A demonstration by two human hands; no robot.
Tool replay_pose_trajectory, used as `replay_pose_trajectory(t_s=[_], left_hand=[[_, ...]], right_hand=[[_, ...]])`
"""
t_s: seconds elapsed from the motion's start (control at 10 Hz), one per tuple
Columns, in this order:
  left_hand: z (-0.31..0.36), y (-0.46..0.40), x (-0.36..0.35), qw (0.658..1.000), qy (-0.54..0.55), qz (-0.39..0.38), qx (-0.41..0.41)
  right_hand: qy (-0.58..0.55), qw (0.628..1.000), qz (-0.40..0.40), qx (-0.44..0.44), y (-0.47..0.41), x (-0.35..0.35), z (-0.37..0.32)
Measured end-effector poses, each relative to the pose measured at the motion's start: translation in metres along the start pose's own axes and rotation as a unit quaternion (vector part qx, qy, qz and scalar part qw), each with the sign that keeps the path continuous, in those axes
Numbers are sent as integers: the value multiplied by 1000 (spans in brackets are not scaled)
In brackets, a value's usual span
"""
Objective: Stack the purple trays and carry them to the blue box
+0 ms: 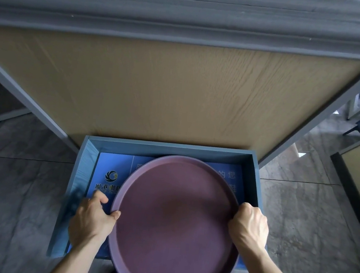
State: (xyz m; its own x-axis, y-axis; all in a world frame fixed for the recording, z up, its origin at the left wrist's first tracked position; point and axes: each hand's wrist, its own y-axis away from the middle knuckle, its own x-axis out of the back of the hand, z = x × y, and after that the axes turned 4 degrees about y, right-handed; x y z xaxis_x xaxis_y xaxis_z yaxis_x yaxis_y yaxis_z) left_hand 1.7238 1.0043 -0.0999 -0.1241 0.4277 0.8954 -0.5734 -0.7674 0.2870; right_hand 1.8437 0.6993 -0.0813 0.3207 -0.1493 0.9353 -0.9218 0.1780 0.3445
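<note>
Both hands grip the rim of the purple trays (175, 220): left hand (91, 218) thumb over the edge, right hand (248, 229) curled. The stack, perhaps several deep, hangs above the blue box (256, 180); lower it level, centred.

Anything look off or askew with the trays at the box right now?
Nothing damaged or spilled. The purple trays, gripped at the rim by the left hand and right hand, overhang the near wall of the blue box rather than sitting fully inside.
</note>
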Motion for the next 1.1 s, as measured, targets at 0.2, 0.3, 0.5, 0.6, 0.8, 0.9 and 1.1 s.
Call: replay_pose_trajectory(t_s=[0.2,0.3,0.5,0.6,0.8,0.9,1.1], left_hand=[[11,7,-2,999,-30,7,-33],[17,19,-7,976,-98,56,-184],[22,53,-41,934,-114,-85,-326],[15,60,-49,928,-136,-103,-332],[20,59,-45,927,-144,-107,-328],[31,62,-27,924,-149,-146,-322],[73,64,39,915,-152,-164,-335]], right_hand=[[8,1000,13,2,1,0,0],[40,996,41,70,14,-14,4],[56,949,20,308,47,-50,7],[64,947,-9,313,51,-59,8],[92,948,-38,302,50,-56,7],[115,946,-73,293,52,-35,-2],[109,949,-126,269,57,46,-20]])
